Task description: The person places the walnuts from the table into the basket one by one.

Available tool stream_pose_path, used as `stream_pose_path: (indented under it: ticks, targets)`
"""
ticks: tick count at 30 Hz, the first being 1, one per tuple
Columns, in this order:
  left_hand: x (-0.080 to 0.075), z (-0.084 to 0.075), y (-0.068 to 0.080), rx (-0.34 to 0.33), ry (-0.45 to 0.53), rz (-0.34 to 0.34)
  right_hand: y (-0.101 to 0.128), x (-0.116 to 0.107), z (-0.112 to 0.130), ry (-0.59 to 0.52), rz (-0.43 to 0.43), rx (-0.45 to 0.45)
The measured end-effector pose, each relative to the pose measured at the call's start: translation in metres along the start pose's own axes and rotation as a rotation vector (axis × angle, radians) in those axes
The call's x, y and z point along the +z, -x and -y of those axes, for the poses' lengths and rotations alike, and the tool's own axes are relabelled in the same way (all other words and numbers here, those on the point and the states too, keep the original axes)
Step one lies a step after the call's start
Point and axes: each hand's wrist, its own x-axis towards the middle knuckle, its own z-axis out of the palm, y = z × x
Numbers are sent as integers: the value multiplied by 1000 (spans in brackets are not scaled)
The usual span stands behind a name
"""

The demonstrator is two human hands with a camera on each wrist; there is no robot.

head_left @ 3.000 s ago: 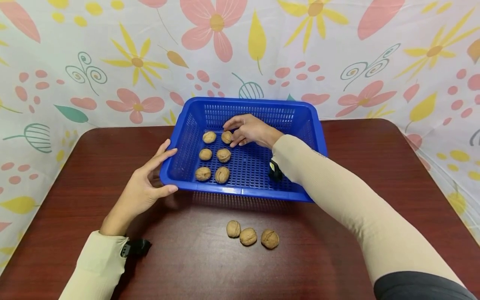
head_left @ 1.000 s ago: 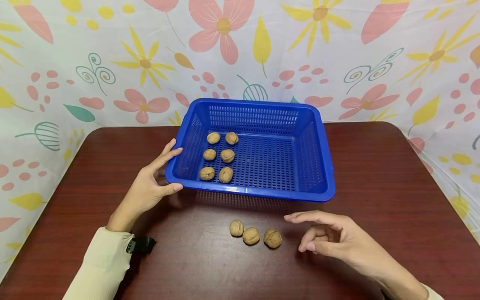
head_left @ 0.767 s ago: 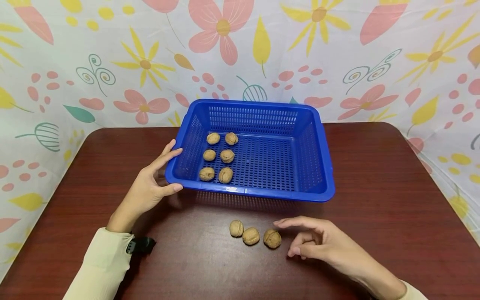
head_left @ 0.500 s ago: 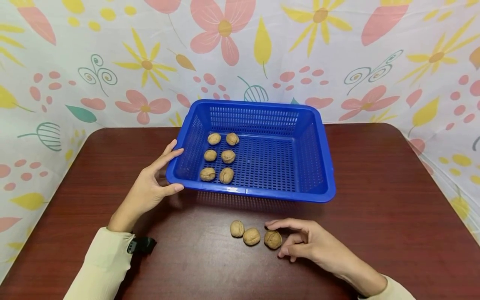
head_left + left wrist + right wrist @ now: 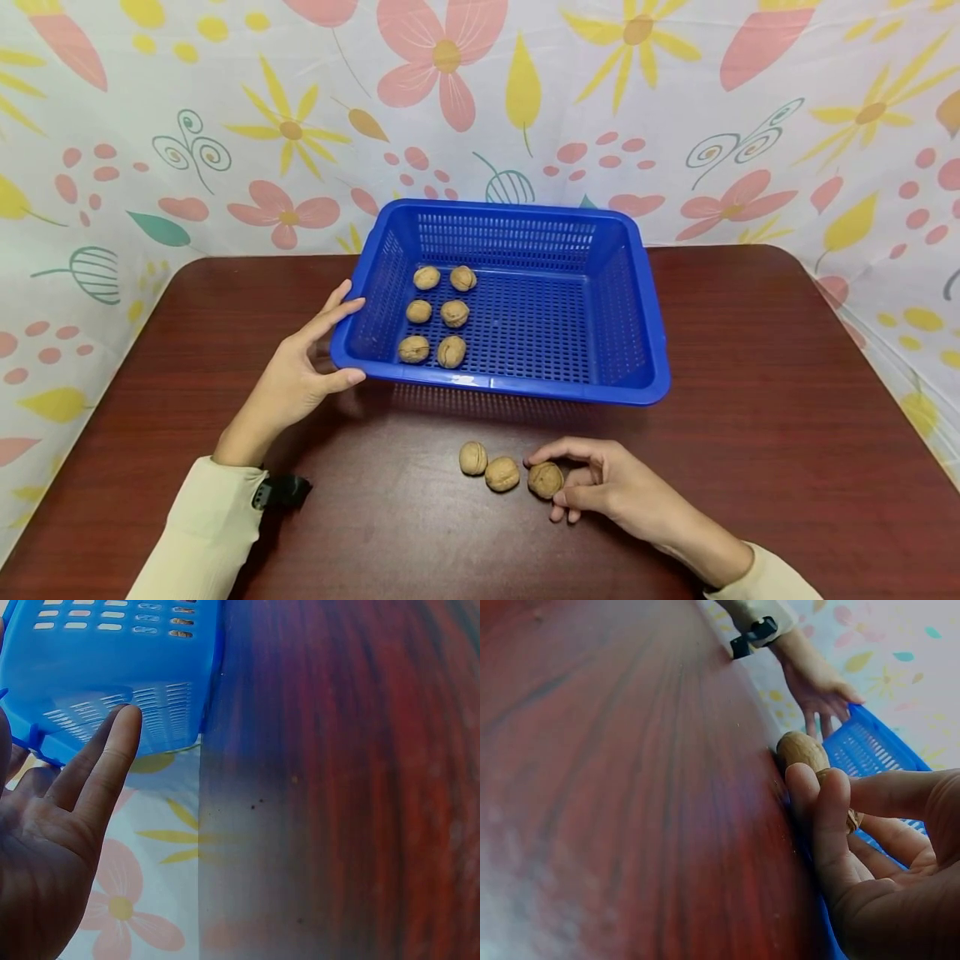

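In the head view my right hand [image 5: 622, 492] pinches a brown walnut [image 5: 545, 481] on the table, thumb at its near right, index finger over its far left. In the right wrist view, fingers mostly cover the pinched nut; another walnut [image 5: 802, 750] shows beyond them. Two more walnuts sit just left of it: the middle walnut [image 5: 502, 474] and the left walnut [image 5: 473, 458]. My left hand [image 5: 288, 375] rests against the left front corner of a blue plastic basket [image 5: 525, 387], thumb at the front rim, fingers straight along the side. Several walnuts [image 5: 454, 313] stand inside in two columns.
The dark red-brown table [image 5: 750, 350] has rounded back corners. Behind the basket hangs a white floral cloth [image 5: 480, 100], close to its back rim. Inside the basket, bare mesh floor [image 5: 536, 325] lies right of the walnuts.
My right hand came out of the basket, moved left over the table and closed its fingers on the rightmost walnut. The left hand stays at the basket's corner.
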Motion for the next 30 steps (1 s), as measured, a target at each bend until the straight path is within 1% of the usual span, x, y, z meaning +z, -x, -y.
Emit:
stream_pose_path:
  ticks: [8, 13, 18, 20, 23, 27, 30]
  targets:
    - [1, 0, -1, 3, 7, 6, 3, 4, 8, -27, 39, -41]
    - [1, 0, -2, 2, 2, 7, 6, 6, 20, -48, 80, -83]
    - [1, -1, -2, 6, 3, 7, 5, 5, 36, -38, 116, -117]
    - [1, -1, -3, 6, 5, 10, 5, 3, 46, -30, 119, -124]
    - [1, -1, -3, 5, 1, 9, 1, -3, 64, -30, 146, -167]
    - [0, -1, -1, -3, -13, -1, -9, -12, 98, -9, 172, -192]
    - [0, -1, 1, -8, -22, -2, -19, -20, 127, 41, 148, -185]
